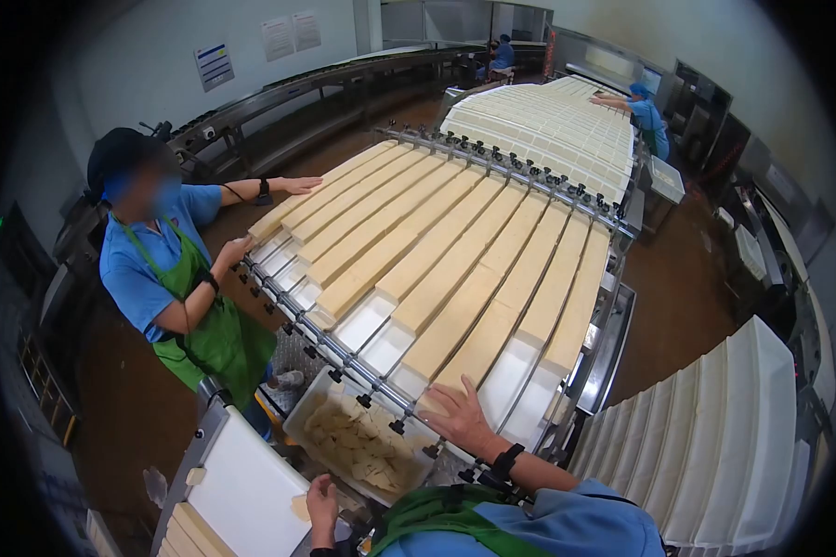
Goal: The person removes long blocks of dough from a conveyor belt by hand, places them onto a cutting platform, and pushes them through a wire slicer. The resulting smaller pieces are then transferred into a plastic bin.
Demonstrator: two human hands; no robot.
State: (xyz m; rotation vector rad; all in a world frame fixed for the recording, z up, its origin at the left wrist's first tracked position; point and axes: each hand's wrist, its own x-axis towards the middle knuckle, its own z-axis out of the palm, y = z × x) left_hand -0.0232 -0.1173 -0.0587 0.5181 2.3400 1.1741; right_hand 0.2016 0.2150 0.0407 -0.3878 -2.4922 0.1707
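Observation:
Long pale-yellow stacks (478, 292), which look like layered dough sheets, lie side by side in the lanes of a white table. My right hand (460, 418) rests at the near end of one stack, fingers spread, by the front rail. Part of that end is covered by the hand. Lower down, my left hand (322, 506) is closed, its fingers at the edge of a small pale dough piece (300, 508). Between the table and my body, a white bin (297, 420) holds many broken pale scraps (362, 441).
A co-worker in a green apron (214, 325) stands at the left, both hands at the leftmost stack. Metal rails with black knobs (344, 357) cross the table. A white side board (241, 483) is at lower left, a ridged pale surface (706, 436) at right. Other people work farther back.

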